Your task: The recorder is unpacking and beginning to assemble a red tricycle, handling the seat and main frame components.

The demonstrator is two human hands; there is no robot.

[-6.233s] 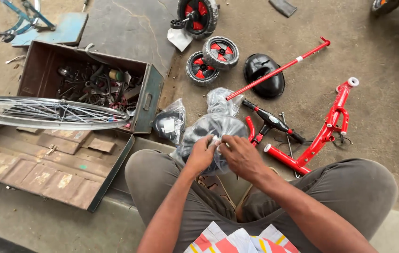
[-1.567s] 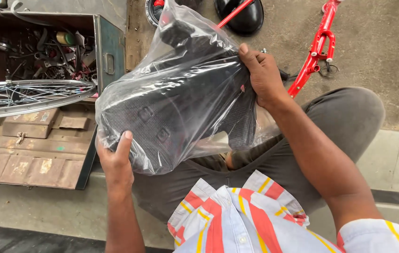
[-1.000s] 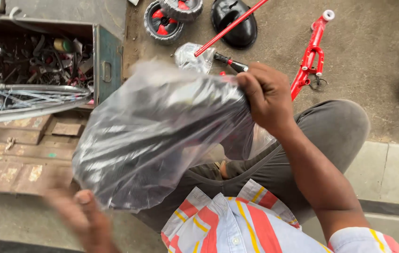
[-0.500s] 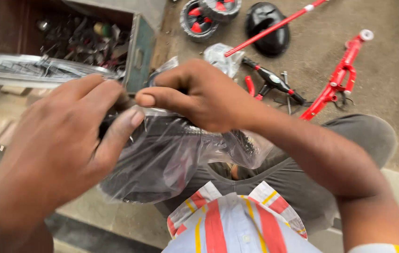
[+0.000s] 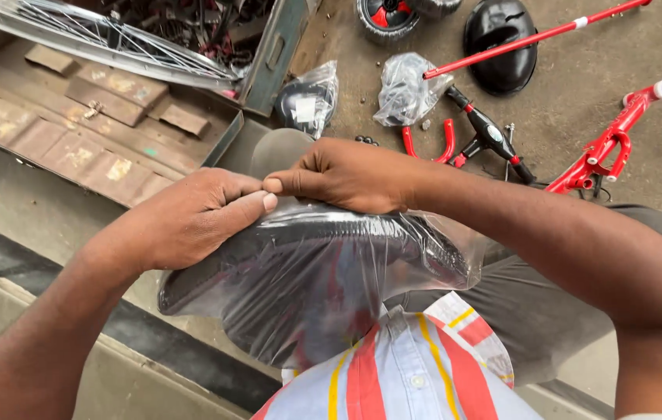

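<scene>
Two hands meet at the top of a clear plastic bag (image 5: 323, 288) held over the person's lap, close under the camera. The left hand (image 5: 191, 218) pinches the film between thumb and forefinger, and the right hand (image 5: 346, 175) pinches it right beside, knuckles up, fingertips of the two touching. Both hands are clamped on the plastic, none spread open. Inside the bag sits a black, ribbed, curved part (image 5: 308, 249), its exact kind hard to tell through the glare.

By my reading the step in hand is opening the wrapper: the grips sit on one seam, set to pull apart. The next move calls for a firm, opposed tug without letting the part drop from the lap.

On the floor beyond lie a red frame piece (image 5: 607, 144), a red rod (image 5: 533, 35), a black seat-like shell (image 5: 502, 39), two more bagged parts (image 5: 405, 89), and a spoked wheel rim (image 5: 105, 39) across a metal toolbox (image 5: 269, 54).
</scene>
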